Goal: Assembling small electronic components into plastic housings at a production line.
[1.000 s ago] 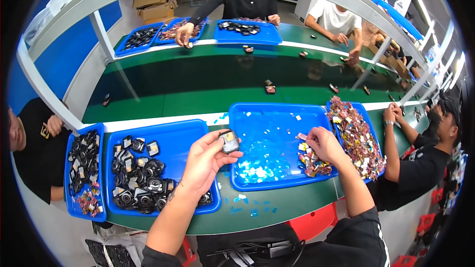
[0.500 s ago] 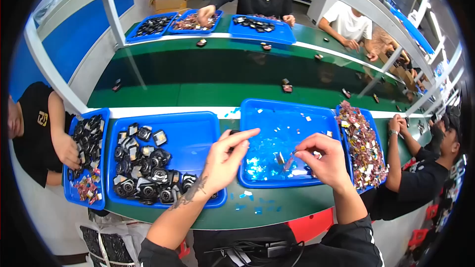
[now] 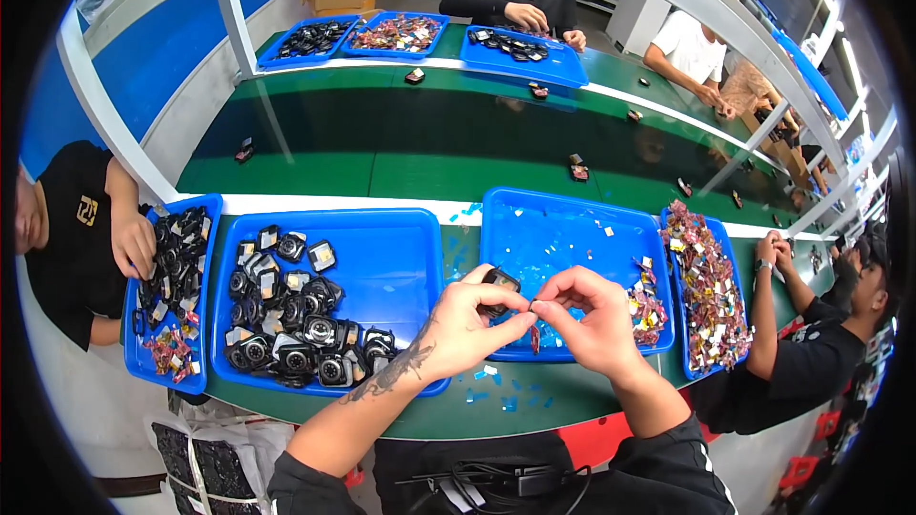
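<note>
Over the blue tray in front of me, my hands meet with their fingertips close together. A black watch case sits in the curled fingers of my left hand, partly covered by them. My right hand is closed in a pinch at the left fingertips. Below that pinch hangs a small reddish part, too small to make out fully. Small reddish and yellow parts lie heaped at the tray's right end, and bits of blue film are scattered over its bottom.
Left of my hands, a blue tray holds many black watch cases. A narrow tray of reddish parts stands at the right. Beyond runs a green conveyor belt carrying scattered pieces. Co-workers sit left, right and across.
My hands have come together, the right moving left toward the left hand. The left index finger, stretched out before, is now bent in. The view has shifted slightly.
</note>
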`<state>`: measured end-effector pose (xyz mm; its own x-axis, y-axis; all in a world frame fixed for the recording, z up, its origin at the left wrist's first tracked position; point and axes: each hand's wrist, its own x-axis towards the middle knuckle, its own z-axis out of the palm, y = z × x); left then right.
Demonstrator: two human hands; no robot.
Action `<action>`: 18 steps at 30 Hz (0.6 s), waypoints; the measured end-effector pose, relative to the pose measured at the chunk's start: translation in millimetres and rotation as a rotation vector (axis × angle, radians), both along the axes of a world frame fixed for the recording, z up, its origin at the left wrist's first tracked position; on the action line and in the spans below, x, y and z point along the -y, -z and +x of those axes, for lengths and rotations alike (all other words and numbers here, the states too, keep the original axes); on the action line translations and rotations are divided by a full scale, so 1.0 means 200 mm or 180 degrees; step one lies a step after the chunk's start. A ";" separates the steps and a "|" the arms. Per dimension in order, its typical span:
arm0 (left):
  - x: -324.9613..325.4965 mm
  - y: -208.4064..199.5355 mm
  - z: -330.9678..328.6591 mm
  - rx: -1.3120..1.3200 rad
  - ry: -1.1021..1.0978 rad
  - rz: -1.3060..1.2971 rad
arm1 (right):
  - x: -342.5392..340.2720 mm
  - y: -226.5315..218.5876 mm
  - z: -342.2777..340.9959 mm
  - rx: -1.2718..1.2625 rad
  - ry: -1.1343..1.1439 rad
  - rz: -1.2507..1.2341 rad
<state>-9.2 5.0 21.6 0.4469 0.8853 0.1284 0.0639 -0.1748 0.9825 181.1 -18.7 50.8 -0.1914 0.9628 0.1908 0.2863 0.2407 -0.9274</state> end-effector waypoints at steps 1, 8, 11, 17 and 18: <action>0.00 0.01 0.00 0.0004 -0.0034 0.0026 | 0.00 0.01 -0.01 0.0174 0.0029 0.0183; -0.01 0.05 0.02 -0.0066 -0.0269 0.0144 | -0.01 0.01 -0.05 0.1275 0.0149 0.1278; -0.01 0.07 0.02 -0.0072 -0.0410 0.0188 | 0.00 -0.02 -0.04 0.1483 -0.0021 0.1471; -0.03 0.05 0.02 0.0412 -0.0350 -0.0343 | -0.08 0.06 0.11 0.1962 0.0162 0.1265; -0.03 0.05 0.01 0.0541 -0.0163 -0.0658 | -0.07 0.06 0.11 0.1227 -0.0043 0.0544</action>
<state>-7.2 10.4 11.3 0.3884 0.9214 0.0120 -0.1014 0.0298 0.9944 202.2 -3.9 38.5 -0.2923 0.9205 0.2594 0.6003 0.3878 -0.6994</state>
